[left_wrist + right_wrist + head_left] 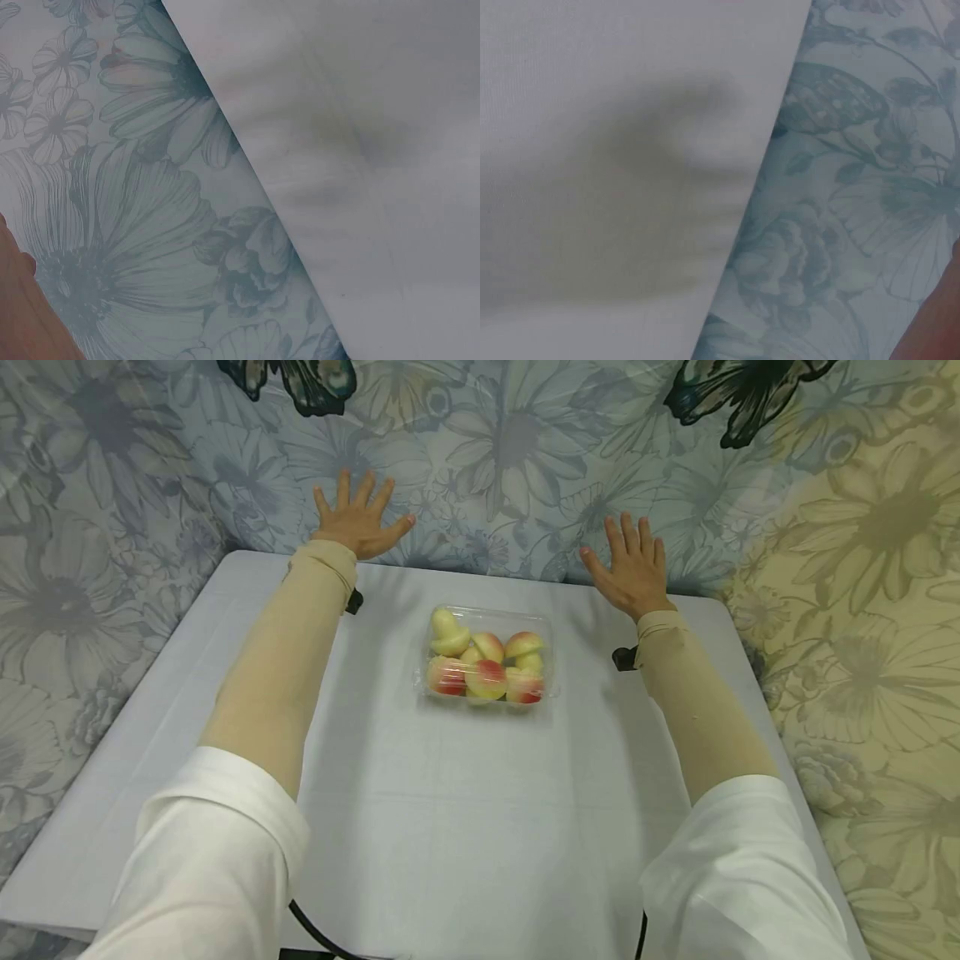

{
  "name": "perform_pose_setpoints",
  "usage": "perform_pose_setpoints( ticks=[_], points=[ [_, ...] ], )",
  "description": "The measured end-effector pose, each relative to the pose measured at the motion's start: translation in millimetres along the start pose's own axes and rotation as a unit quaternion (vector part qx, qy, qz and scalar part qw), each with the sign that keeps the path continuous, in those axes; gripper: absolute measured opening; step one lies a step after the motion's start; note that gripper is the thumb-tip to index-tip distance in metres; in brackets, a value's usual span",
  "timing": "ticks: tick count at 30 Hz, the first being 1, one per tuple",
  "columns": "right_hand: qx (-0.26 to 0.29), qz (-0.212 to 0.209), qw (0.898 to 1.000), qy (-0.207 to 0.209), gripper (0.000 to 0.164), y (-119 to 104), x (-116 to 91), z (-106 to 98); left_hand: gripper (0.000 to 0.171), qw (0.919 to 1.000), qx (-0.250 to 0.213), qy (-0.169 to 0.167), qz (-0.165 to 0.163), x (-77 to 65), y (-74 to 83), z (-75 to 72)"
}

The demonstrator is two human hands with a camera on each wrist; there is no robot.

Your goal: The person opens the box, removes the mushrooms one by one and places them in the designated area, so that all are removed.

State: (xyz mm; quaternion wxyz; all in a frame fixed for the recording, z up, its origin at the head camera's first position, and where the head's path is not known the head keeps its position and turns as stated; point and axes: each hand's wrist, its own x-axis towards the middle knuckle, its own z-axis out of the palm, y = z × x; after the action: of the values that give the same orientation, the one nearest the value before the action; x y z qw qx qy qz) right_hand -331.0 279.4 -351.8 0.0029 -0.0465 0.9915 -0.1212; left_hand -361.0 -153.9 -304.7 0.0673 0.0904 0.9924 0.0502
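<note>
A clear plastic box [486, 613] with several red-and-yellow fruit pieces [486, 679], perhaps peaches or apples, lies on the white table between the two arms. Beyond it to the left, my left hand [358, 527] is held out over the far table edge, fingers straight and spread, holding nothing. My right hand [633, 572] reaches out the same way on the right, fingers straight, also with nothing in it. Both hands are apart from the box. Only a sliver of each hand enters its own wrist view, at a lower corner.
The white table [495, 827] fills the middle, with its far edge close to a wall [517, 460] of flower-patterned covering. Butterfly decorations [318, 385] hang on that wall. Small black wrist cameras [625, 658] are strapped under the wrists, and a black cable [311, 928] lies near the front.
</note>
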Motion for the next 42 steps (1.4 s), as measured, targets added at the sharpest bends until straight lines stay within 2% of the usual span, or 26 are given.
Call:
perform_pose_setpoints(
  ticks=[7, 11, 14, 16, 17, 19, 23, 25, 29, 33, 35, 37, 40, 42],
  points=[
    [0.011, -0.003, 1.000, 0.003, 0.084, 1, 0, 0, 0.084, 0.9996, -0.025, 0.004, 0.011, 2.1, 1.0, -0.5],
    [0.035, -0.013, 0.999, 0.017, 0.083, 1, -5, -2, 0.084, 0.9983, -0.046, 0.025, 0.026, 2.1, -1.3, 1.7],
    [0.070, -0.022, 0.997, 0.033, 0.081, 1, -11, -4, 0.085, 0.9941, -0.086, 0.056, 0.033, -0.8, -4.8, 6.0],
    [0.105, -0.025, 0.993, 0.042, 0.080, 0, -15, -5, 0.085, 0.9870, -0.138, 0.075, 0.035, -5.3, -7.0, 9.6],
    [0.123, -0.026, 0.991, 0.049, 0.081, -1, -18, -5, 0.085, 0.9814, -0.170, 0.081, 0.036, -8.2, -8.1, 11.5],
    [0.162, -0.027, 0.985, 0.057, 0.082, -3, -24, -5, 0.084, 0.9647, -0.244, 0.091, 0.041, -14.9, -9.9, 15.7],
    [0.238, -0.033, 0.969, 0.058, 0.083, -9, -38, -5, 0.083, 0.9228, -0.369, 0.095, 0.055, -29.4, -10.0, 24.8],
    [0.269, -0.036, 0.961, 0.048, 0.082, -12, -45, -6, 0.081, 0.9022, -0.415, 0.096, 0.067, -37.5, -8.5, 29.3],
    [0.324, -0.060, 0.943, 0.047, 0.078, -20, -57, -9, 0.079, 0.8681, -0.479, 0.091, 0.094, -56.6, -3.8, 38.1],
    [0.384, -0.088, 0.918, 0.056, 0.075, -27, -63, -9, 0.084, 0.8411, -0.520, 0.083, 0.125, -74.7, 2.1, 51.2],
    [0.411, -0.095, 0.905, 0.054, 0.076, -31, -67, -8, 0.088, 0.8291, -0.536, 0.079, 0.137, -81.6, 5.1, 60.3],
    [0.438, -0.099, 0.892, 0.051, 0.076, -34, -72, -6, 0.090, 0.8139, -0.557, 0.075, 0.148, -87.1, 7.8, 70.0],
    [0.486, -0.109, 0.866, 0.046, 0.074, -40, -78, -1, 0.085, 0.7945, -0.583, 0.069, 0.157, -93.8, 10.3, 83.7],
    [0.517, -0.121, 0.846, 0.044, 0.073, -44, -81, 2, 0.082, 0.7785, -0.604, 0.066, 0.158, -97.6, 11.4, 91.6]
  ],
)
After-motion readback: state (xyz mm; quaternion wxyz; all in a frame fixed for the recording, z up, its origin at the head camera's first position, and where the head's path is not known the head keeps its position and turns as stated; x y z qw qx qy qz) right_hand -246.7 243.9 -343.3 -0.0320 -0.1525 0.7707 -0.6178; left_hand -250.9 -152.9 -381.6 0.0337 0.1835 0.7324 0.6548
